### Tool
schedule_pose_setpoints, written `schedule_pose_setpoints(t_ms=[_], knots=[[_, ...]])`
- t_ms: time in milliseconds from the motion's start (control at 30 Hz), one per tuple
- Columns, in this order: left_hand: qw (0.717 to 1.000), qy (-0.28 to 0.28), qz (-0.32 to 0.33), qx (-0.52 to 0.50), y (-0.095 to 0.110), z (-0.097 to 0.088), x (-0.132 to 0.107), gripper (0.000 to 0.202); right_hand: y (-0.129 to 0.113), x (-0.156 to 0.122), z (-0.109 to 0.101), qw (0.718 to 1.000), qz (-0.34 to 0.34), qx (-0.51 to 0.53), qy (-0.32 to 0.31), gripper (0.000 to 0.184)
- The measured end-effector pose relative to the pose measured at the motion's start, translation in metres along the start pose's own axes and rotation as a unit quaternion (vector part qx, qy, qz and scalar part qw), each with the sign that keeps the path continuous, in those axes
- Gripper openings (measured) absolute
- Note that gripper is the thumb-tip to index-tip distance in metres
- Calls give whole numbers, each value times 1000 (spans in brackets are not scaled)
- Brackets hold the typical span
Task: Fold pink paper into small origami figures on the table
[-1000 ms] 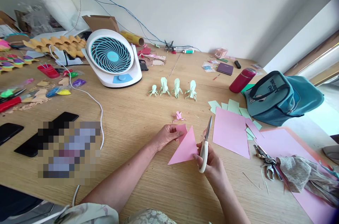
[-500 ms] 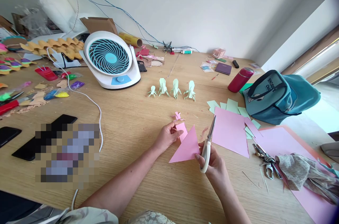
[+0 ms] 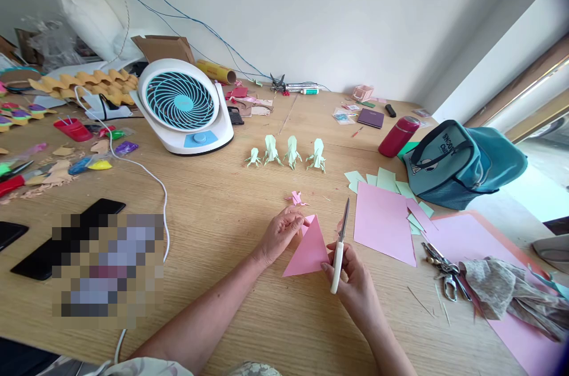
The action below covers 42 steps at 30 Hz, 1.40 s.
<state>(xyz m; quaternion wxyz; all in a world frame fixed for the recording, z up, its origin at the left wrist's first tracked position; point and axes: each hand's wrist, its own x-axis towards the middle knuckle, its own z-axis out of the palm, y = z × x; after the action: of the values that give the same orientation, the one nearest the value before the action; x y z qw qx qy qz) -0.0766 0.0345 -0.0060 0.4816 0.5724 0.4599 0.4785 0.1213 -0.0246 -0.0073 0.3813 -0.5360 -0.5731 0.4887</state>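
A folded pink paper in a triangular shape is held over the table between my hands. My left hand pinches its upper left part, where a lighter pink piece shows behind the triangle. White-handled scissors stand blades-up in my right hand, whose thumb also touches the paper's right corner. The blades look closed and are apart from the paper. Just beyond my left fingers lies a small pink folded paper figure. Several pale green folded paper insects stand in a row farther back.
A pink sheet and green paper pieces lie to the right, before a red bottle and a teal bag. Keys and a grey cloth are at far right. A fan and white cable are left.
The scissors have turned more upright and edge-on. My left fingers have shifted over the pink paper's top, and the lighter piece is now mostly covered. The whole view has shifted slightly.
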Motion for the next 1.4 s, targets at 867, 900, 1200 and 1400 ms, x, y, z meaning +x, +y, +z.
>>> schedule_pose_setpoints(t_ms=[867,900,1200,1400], knots=[[980,-37,-113,-157,-15,-4,7,46,29,13,-77,882,-31,-414,222,35],[980,-37,-113,-161,-16,-4,7,46,30,11,-83,871,-20,-430,237,36],[974,-35,-114,-194,-15,-3,8,48,38,-9,-119,809,36,-483,332,35],[972,-37,-106,-205,-17,-3,8,46,24,-4,-99,861,-8,-396,318,43]])
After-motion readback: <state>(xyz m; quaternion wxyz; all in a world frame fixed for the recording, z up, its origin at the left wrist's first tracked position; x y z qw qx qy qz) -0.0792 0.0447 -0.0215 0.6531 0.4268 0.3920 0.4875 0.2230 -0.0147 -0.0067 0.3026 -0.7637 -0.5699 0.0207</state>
